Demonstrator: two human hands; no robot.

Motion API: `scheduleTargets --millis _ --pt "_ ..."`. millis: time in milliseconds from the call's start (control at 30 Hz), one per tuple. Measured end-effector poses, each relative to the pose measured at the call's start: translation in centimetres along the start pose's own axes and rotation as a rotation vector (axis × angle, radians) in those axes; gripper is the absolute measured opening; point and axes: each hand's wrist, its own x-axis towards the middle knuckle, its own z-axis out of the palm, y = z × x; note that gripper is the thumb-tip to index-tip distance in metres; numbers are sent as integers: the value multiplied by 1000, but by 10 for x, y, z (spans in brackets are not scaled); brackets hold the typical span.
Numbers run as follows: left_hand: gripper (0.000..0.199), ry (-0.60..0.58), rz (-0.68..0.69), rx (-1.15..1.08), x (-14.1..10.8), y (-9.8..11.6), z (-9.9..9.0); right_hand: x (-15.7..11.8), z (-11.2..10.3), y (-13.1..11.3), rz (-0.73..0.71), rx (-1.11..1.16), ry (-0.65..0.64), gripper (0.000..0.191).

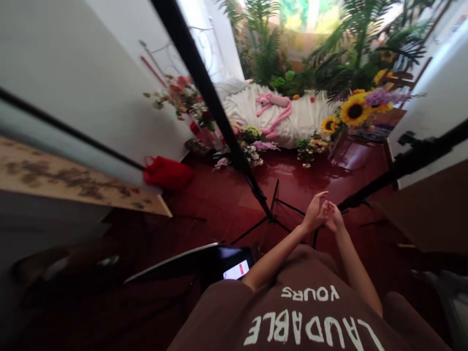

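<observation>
Palms pressed together, my left hand (314,212) and right hand (333,218) hold nothing, fingers loosely open above the tripod legs (272,214).

The floor (292,175) is dark red and glossy, mirroring light toward 12 o'clock. A matt black tripod pole (204,83) looks like metal, and white cloth (307,119) lies rumpled at 12 o'clock. The brown shirt (292,317) is soft matt fabric with white print

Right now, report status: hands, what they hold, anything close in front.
Left hand and right hand touching, raised, nothing visibly held. Black stand just beyond them. Phone lit near left elbow.
</observation>
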Motion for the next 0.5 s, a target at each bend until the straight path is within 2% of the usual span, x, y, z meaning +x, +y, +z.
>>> scheduleTargets --millis 167,267,367,500 --pt "41 -244 107 -19 24 0 44 -39 -47 -53 -139 -75 112 18" --pt "45 -279 147 -35 41 0 71 -55 -58 -82 -187 -184 144 28" --pt "48 -287 114 -36 55 -3 92 -59 -61 -108 -179 -308 157 41" --pt "46 -322 61 -83 64 -12 108 -53 -68 -139 -105 -569 74 41"
